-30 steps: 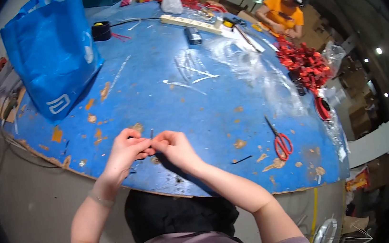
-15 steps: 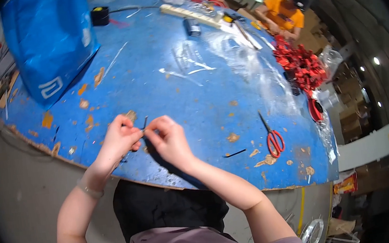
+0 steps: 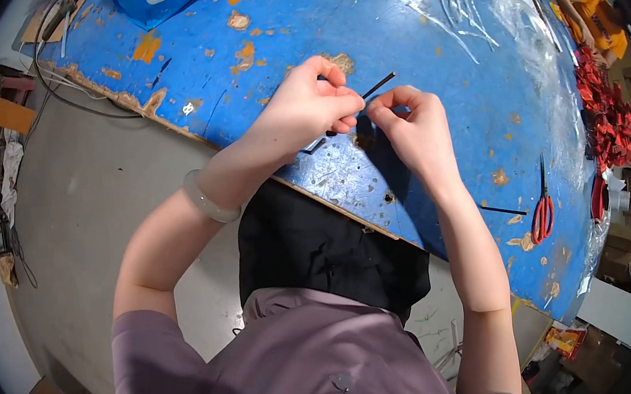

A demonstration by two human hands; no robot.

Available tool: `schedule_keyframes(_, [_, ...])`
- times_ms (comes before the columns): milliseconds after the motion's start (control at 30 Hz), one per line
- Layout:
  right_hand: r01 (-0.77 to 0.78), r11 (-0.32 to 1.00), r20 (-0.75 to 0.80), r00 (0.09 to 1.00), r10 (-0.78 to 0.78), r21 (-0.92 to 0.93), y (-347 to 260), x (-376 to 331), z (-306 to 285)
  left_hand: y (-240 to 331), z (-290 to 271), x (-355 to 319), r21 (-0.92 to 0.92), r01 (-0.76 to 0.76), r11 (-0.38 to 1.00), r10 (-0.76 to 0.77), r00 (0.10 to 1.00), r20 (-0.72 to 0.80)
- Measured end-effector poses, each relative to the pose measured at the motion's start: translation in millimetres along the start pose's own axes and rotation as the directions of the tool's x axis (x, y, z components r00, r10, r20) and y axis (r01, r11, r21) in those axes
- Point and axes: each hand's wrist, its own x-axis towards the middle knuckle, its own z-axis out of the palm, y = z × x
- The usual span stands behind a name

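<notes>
Over the table's near edge, my two hands meet at the fingertips. My left hand is closed in a pinch on a thin black strip, whose free end sticks out up and to the right. Close against it, my right hand pinches with thumb and forefinger; what lies between those fingertips is too small to tell. Beneath my left hand, a small dark item on the table is mostly hidden. Another thin black strip lies right of my right forearm, beside red-handled scissors.
The worn blue table carries clear plastic strips farther back. A blue bag stands at the far left. Red tinsel-like material lies along the right side, near a person in an orange top. A cable hangs at the left edge.
The view has turned and dropped, so table and hands appear shifted. My hands stay together at the fingertips, and more of the black strip now shows.
</notes>
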Motion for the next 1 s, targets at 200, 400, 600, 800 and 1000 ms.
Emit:
schedule_keyframes(200, [0.021,0.999,0.098,0.995,-0.017,-0.045,-2,4,-4,-3,-1,-2,-0.019,-0.063,0.998,0.064,0.997,0.050])
schedule_keyframes(400, [0.036,0.996,0.201,0.978,-0.052,0.085,6,9,-10,-9,-7,3,0.278,-0.446,0.851,0.397,0.892,0.215])
schedule_keyframes(600, [0.037,0.996,0.216,0.975,-0.053,0.080,4,7,-12,-2,-18,10,0.644,-0.604,0.469,0.451,0.791,0.414])
schedule_keyframes(800, [0.091,0.996,0.201,0.976,-0.085,-0.023,-1,3,-14,-9,-17,20,0.631,-0.753,0.188,0.618,0.589,0.520])
schedule_keyframes(1000, [0.081,0.997,0.164,0.983,-0.082,0.018,5,-2,-15,-8,-14,15,0.624,-0.619,0.477,0.543,0.766,0.344])
